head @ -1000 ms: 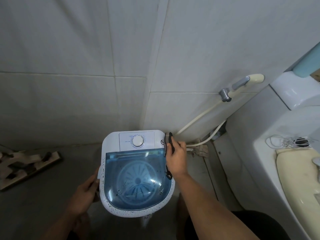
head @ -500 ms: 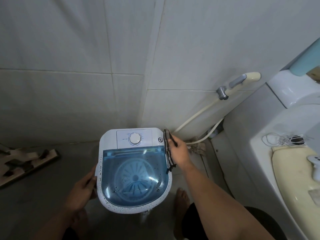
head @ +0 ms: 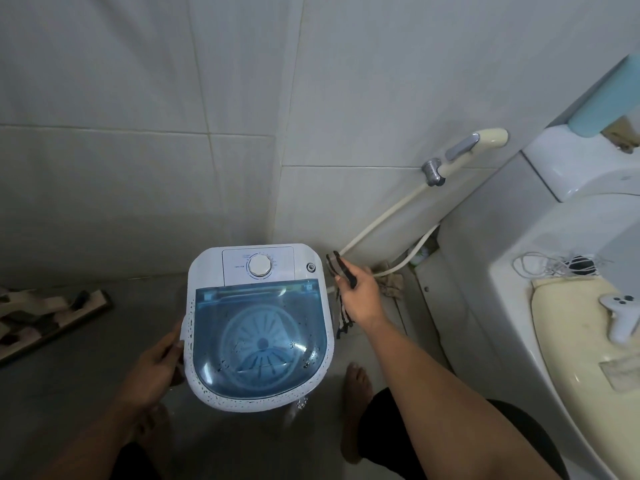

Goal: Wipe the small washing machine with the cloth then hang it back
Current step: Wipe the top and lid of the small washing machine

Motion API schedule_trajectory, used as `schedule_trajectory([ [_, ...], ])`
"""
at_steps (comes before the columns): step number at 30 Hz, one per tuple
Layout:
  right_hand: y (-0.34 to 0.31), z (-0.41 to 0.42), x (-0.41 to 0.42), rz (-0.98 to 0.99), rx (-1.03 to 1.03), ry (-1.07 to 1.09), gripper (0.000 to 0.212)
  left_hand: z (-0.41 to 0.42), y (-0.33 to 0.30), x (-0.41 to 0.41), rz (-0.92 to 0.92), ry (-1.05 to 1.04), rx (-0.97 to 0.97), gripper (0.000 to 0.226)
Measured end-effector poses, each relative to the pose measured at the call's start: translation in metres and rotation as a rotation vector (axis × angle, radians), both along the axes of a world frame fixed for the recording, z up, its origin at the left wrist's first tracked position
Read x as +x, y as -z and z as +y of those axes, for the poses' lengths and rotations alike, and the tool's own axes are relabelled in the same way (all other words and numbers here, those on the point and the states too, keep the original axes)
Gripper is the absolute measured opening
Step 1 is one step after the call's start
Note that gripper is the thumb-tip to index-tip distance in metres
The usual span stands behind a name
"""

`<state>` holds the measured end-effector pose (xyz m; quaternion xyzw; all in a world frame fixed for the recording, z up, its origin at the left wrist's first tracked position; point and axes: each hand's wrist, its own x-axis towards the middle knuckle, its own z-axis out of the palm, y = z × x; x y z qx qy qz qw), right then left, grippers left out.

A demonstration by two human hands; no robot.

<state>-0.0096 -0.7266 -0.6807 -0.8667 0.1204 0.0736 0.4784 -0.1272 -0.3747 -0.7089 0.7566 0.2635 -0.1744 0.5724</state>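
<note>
Holding the striped cloth (head: 341,271) bunched in closed fingers, right hand (head: 360,299) sits just right of the washing machine (head: 258,323); left hand (head: 157,362) grips its left rim.

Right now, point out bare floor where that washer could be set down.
Bare grey floor lies left of the washing machine, between the wall and the wooden rack. The right side is crowded: right hand with cloth, hoses, rag, a foot, the toilet.

dial markings (head: 259,258) illegible, toilet (head: 571,341) cropped
</note>
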Motion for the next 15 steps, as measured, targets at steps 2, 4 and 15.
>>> schedule_trajectory([
  [2, -0.001, 0.005, 0.000, 0.038, -0.016, -0.030, 0.046, 0.000, 0.001, 0.000, 0.004, -0.004, 0.002, 0.042],
  [4, 0.002, 0.013, -0.006, 0.048, 0.055, -0.002, 0.042, 0.000, 0.002, 0.001, -0.001, 0.003, 0.009, 0.042],
  [15, 0.025, 0.029, -0.083, -0.085, 0.049, 0.163, 0.042, 0.000, -0.003, 0.005, 0.008, 0.001, -0.020, 0.041],
])
